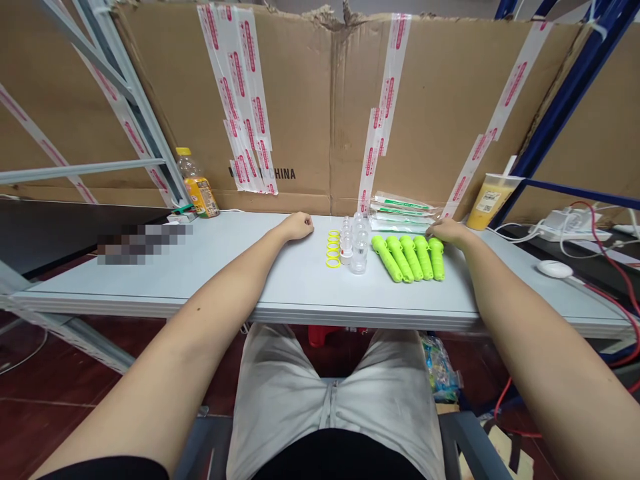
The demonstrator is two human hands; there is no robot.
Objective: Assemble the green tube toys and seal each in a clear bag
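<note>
My left hand rests on the grey table top, its fingers curled into a loose fist with nothing showing in them. To its right lies a column of thin yellow rings. Beside the rings stand small clear plastic pieces and a row of larger clear plastic cups. Several bright green tapered handles lie side by side further right. My right hand rests just behind the rightmost handle, fingers curled, close to the end of the flat clear packets with green print. Neither hand visibly holds anything.
A juice bottle with a yellow cap stands at the back left. A cup of orange drink stands at the back right. A white mouse-shaped object, cables and a power strip lie far right. Cardboard walls the back.
</note>
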